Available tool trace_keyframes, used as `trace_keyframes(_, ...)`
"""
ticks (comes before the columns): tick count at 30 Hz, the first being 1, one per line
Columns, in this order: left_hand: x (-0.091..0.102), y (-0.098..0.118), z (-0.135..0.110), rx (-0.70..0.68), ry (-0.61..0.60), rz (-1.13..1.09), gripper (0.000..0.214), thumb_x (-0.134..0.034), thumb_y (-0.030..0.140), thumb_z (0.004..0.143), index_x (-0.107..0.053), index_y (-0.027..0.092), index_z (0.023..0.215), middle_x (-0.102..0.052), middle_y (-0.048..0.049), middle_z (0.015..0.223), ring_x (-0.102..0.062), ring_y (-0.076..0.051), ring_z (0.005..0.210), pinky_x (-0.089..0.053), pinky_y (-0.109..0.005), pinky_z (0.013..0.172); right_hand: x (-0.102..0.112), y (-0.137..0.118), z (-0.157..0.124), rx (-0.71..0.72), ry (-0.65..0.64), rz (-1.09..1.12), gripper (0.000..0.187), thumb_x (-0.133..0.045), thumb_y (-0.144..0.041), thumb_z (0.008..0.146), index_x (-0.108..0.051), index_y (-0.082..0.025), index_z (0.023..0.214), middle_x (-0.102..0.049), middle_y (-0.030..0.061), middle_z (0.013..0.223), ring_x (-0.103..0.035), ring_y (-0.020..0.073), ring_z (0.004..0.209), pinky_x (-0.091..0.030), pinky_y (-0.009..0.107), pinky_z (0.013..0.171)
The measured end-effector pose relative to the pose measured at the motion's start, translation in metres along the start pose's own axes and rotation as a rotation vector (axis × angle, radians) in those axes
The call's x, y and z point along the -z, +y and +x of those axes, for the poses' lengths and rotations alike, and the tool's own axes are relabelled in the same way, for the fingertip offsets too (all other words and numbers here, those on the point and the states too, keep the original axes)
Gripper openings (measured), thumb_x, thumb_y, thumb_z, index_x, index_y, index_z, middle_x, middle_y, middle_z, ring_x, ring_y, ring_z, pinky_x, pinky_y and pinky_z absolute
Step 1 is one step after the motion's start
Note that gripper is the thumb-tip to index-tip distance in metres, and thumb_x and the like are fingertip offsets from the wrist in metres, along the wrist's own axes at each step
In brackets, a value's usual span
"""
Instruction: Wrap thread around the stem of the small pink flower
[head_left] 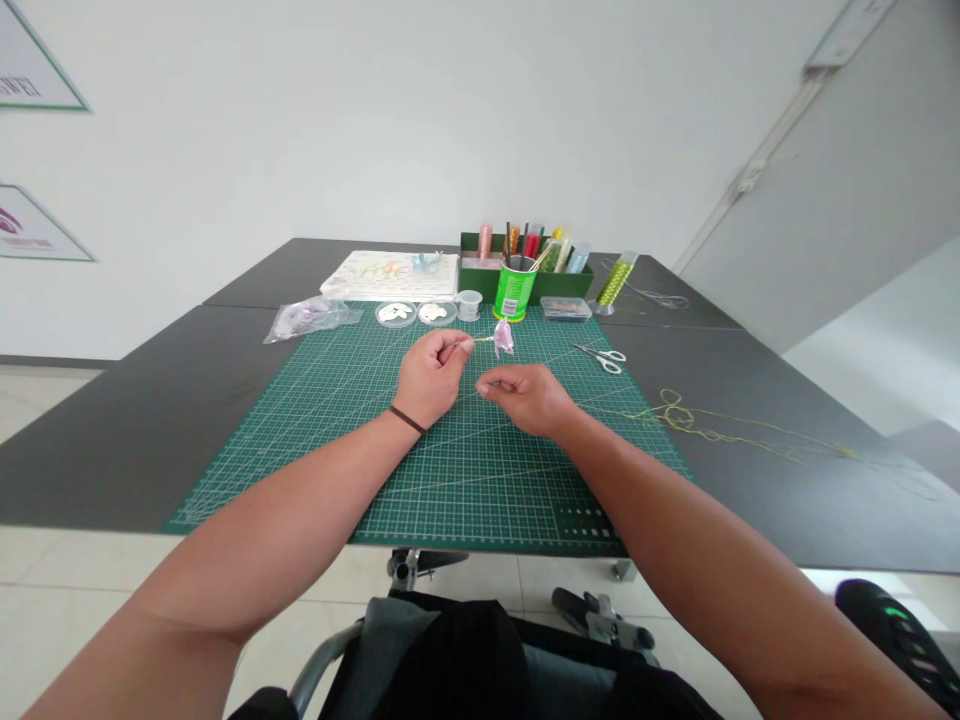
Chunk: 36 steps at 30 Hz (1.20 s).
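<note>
- Through the head view I see the left hand over the cutting mat, its grip pinched narrow on the thin stem of a lilac flower.
- I find that flower just beyond the left fingertips, pointing right, in front of the green can.
- I see the right hand just beside and nearer me, apart from the flower; its grip is narrow, thumb and fingertips drawn together, but I cannot tell whether they hold a thread.
- To my right, white-handled scissors lie on the mat, and loose yellow-green thread trails from near the right wrist onto the dark tabletop.
- Farther back I have two round dishes with white pieces, a clear plastic case and a green box behind the can.
- On my left, a clear plastic bag lies partly over the mat's edge.
</note>
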<state>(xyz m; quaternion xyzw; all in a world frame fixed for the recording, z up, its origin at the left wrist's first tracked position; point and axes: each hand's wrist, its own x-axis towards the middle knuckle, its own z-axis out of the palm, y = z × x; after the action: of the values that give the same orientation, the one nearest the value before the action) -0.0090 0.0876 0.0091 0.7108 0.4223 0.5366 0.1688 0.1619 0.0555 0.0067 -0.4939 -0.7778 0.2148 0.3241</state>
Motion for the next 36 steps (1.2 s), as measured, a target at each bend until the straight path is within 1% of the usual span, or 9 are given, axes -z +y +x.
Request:
trace_keyframes(2,0.0,-0.001,0.0,0.006,0.001,0.016,0.013,-0.059,0.028,0.088,-0.067,0.018,0.088,-0.052,0.0036,0.062,-0.05,-0.011,0.062,-0.045,-0.027,0.065,0.001,-0.002,-0.002,0.059,0.002,-0.047,0.024,-0.053,-0.035,0.088,-0.071,-0.02,0.083,-0.056,-0.005,0.059,-0.046,0.0084,0.055,-0.032,0.023,0.058)
trace_keyframes(5,0.0,-0.001,0.0,0.009,0.002,0.02,0.013,-0.059,0.029,0.088,-0.067,0.019,0.087,-0.054,0.0029,0.063,-0.051,-0.012,0.063,-0.045,-0.027,0.066,0.003,-0.006,-0.004,0.116,0.01,-0.105,0.024,-0.052,-0.034,0.089,-0.07,-0.02,0.08,-0.057,-0.0049,0.059,-0.047,0.0086,0.055,-0.031,0.022,0.058)
trace_keyframes(10,0.0,0.001,0.0,-0.005,-0.002,0.05,0.013,-0.058,0.027,0.088,-0.067,0.019,0.085,-0.055,0.0028,0.063,-0.052,-0.012,0.064,-0.046,-0.028,0.068,0.005,-0.012,-0.008,0.181,0.022,-0.157,0.026,-0.049,-0.032,0.091,-0.067,-0.02,0.076,-0.059,-0.0045,0.062,-0.049,0.0087,0.057,-0.032,0.022,0.059)
trace_keyframes(14,0.0,0.001,-0.001,-0.047,-0.021,0.104,0.011,-0.057,0.025,0.088,-0.066,0.019,0.084,-0.056,0.0023,0.064,-0.052,-0.013,0.065,-0.046,-0.029,0.07,0.006,-0.014,-0.01,0.206,0.045,-0.183,0.026,-0.048,-0.032,0.091,-0.068,-0.021,0.08,-0.063,-0.0035,0.065,-0.053,0.0097,0.059,-0.034,0.022,0.06)
trace_keyframes(19,-0.002,-0.002,-0.001,-0.104,-0.076,0.174,0.01,-0.057,0.021,0.088,-0.065,0.018,0.083,-0.06,0.0003,0.07,-0.054,-0.013,0.07,-0.045,-0.028,0.072,0.008,-0.014,-0.012,0.251,0.119,-0.226,0.026,-0.047,-0.033,0.092,-0.069,-0.022,0.082,-0.067,-0.0012,0.069,-0.058,0.0119,0.063,-0.038,0.023,0.063)
trace_keyframes(26,-0.005,-0.007,-0.002,-0.182,-0.163,0.242,0.01,-0.056,0.023,0.09,-0.063,0.018,0.086,-0.061,-0.0009,0.075,-0.055,-0.015,0.075,-0.045,-0.029,0.074,0.014,-0.013,-0.013,0.308,0.253,-0.309,0.028,-0.045,-0.033,0.092,-0.07,-0.022,0.083,-0.07,0.0023,0.071,-0.06,0.0149,0.066,-0.043,0.027,0.067)
trace_keyframes(31,-0.005,-0.007,-0.003,-0.214,-0.216,0.253,0.01,-0.056,0.023,0.089,-0.062,0.018,0.083,-0.059,-0.0002,0.07,-0.055,-0.015,0.072,-0.044,-0.028,0.07,0.017,-0.013,-0.013,0.332,0.32,-0.31,0.03,-0.045,-0.033,0.093,-0.07,-0.021,0.081,-0.07,0.0036,0.071,-0.06,0.0154,0.066,-0.044,0.028,0.067)
trace_keyframes(36,-0.005,-0.006,-0.003,-0.22,-0.264,0.254,0.012,-0.056,0.023,0.089,-0.061,0.018,0.08,-0.057,0.0,0.069,-0.054,-0.014,0.072,-0.043,-0.028,0.067,0.019,-0.011,-0.012,0.337,0.35,-0.307,0.027,-0.047,-0.031,0.093,-0.07,-0.021,0.083,-0.07,0.0035,0.072,-0.061,0.0153,0.067,-0.044,0.027,0.067)
